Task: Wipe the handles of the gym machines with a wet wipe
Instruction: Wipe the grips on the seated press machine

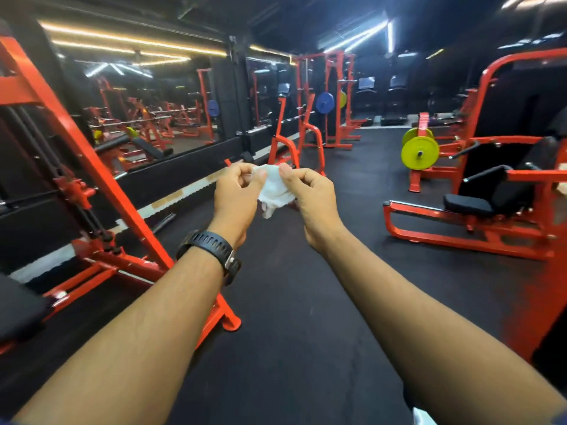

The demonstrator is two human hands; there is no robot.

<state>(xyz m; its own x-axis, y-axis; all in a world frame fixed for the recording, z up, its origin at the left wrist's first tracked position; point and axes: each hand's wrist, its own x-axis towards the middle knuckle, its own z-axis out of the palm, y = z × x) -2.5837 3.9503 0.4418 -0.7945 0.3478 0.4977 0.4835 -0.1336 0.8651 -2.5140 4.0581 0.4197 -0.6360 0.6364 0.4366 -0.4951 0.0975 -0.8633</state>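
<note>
Black rubber floor (276,317). One white wet wipe (275,190), crumpled, mid-air, long axis roughly vertical, loose tail pointing floorward. Two hands, left hand (236,194) and right hand (311,194), each pinching its upper edge. Two yellow-green plates (411,156) well right of wipe.

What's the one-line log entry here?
stage: holding wet wipe | left hand: pinches it | right hand: pinches it | machine handles: untouched

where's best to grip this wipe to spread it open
Probably by its top edge, one hand from each side. The wet wipe is crumpled and hangs free below, and the left hand and right hand pinch its upper edge, so pulling apart should flatten it.
</note>
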